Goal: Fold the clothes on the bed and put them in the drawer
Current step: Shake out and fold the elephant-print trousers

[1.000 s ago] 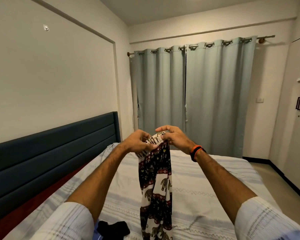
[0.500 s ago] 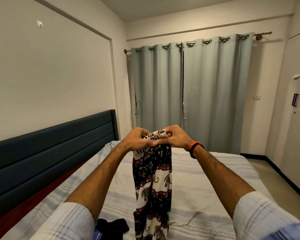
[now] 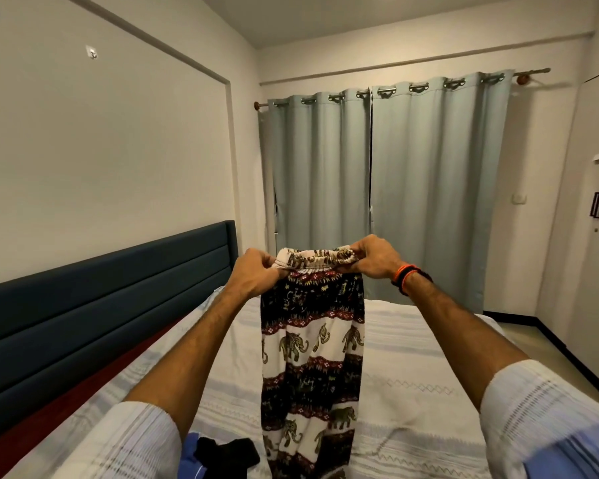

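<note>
Both hands grip the pants (image 3: 312, 361) by the waistband, held up over the bed (image 3: 412, 368): the left hand (image 3: 256, 273) pinches its left end, the right hand (image 3: 374, 257) its right end, fingers curled over the elastic. The band runs taut between them, and the elephant-print fabric hangs straight down below the hands. Its lower end is cut off by the frame's bottom edge, so the hems cannot be seen. A black garment (image 3: 227, 456) and a blue one (image 3: 189, 461) lie on the bed at bottom left, partly cut off too. Half a second ago the hands were touching with the waistband bunched; now they are apart and it is spread.
</note>
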{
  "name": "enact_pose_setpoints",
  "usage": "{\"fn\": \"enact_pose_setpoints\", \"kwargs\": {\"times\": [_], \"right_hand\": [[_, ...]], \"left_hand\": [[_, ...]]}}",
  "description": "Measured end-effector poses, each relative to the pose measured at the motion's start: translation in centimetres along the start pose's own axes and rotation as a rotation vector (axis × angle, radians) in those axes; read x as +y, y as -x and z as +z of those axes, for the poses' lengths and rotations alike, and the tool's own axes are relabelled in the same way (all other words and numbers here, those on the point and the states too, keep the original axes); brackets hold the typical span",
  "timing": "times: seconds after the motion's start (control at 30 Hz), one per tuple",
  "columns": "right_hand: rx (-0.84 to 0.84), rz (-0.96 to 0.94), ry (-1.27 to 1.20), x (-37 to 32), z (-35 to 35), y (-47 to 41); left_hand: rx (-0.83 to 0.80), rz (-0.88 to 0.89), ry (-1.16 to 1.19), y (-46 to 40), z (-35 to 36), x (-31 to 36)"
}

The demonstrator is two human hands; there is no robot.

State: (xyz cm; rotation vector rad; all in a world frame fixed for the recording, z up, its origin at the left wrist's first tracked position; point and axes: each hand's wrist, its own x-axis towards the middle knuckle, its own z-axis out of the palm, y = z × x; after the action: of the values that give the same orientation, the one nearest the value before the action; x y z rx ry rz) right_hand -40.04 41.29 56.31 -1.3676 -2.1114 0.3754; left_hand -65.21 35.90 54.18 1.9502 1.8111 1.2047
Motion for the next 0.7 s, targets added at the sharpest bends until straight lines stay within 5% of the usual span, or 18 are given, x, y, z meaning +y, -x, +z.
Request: {"fn": "enact_pose_setpoints", "kwargs": {"times": [0.13, 0.23, 0.47, 0.7], "right_hand": [[0.042, 0.093, -0.045, -0.5, -1.8, -0.2], [0.044, 0.195, -0.351, -1.1, -3.5, 0.1], [0.048, 0.281, -0.672, -1.8, -5.9, 1.3], [0.194, 0.213, -0.851, -2.6, -8.3, 1.7]], "left_hand": [[-0.001, 0.129, -0.207, -0.6, -0.6, 2.7], [0.057, 0.169, -0.271, -1.5, -1.4, 4.3], [0.121, 0.118, -0.286, -2.3, -1.2, 7.0], [0.161, 0.064, 0.232, -2.5, -1.1, 10.6]]}}
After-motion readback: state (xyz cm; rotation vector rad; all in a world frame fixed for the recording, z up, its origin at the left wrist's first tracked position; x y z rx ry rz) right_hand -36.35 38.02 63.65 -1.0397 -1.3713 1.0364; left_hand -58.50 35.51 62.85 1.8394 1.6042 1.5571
